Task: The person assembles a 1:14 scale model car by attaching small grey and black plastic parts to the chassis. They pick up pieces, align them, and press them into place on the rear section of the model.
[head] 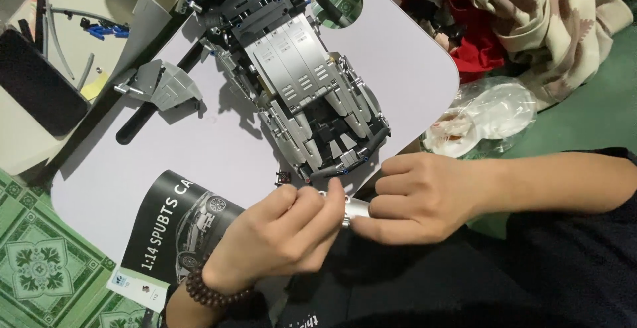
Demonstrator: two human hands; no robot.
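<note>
Both my hands meet at the near edge of a pale lilac table (411,69). My left hand (279,238), with a bead bracelet on the wrist, pinches a small silver-grey building piece (353,210). My right hand (424,198) grips the same piece from the right. Just beyond the fingers stands a half-built grey and black brick car model (302,82), its nose pointing at my hands. A separate grey panel assembly (159,85) lies to the model's left.
A black instruction booklet (176,228) with a car picture lies under my left wrist. An open cardboard box (60,42) with loose parts sits at the far left. A plastic bag (484,115) and bundled cloth (544,16) lie to the right on a green floor.
</note>
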